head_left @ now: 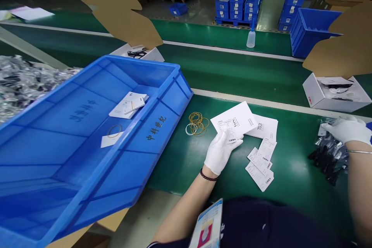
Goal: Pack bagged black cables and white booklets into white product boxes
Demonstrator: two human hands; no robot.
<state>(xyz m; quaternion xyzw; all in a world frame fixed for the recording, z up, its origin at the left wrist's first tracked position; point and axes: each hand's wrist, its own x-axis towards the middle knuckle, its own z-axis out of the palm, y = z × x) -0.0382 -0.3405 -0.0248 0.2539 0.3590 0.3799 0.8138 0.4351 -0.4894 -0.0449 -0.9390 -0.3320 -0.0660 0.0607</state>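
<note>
My left hand, in a white glove, is closed on a white booklet with a small printed card on top of it. Behind the booklet, a stack of TS3 booklets lies on the green table. Several small printed cards are spread below that stack. To the left of my left hand are loose rubber bands. At the right edge my right hand, also gloved in white, is at a pile of clear bags with black items; its fingertips touch the top of the pile.
A large blue bin on the left holds booklets, a card and a rubber band. Open white boxes stand behind it and at the right. A plastic bottle stands on the far ledge. Silvery bags are heaped far left.
</note>
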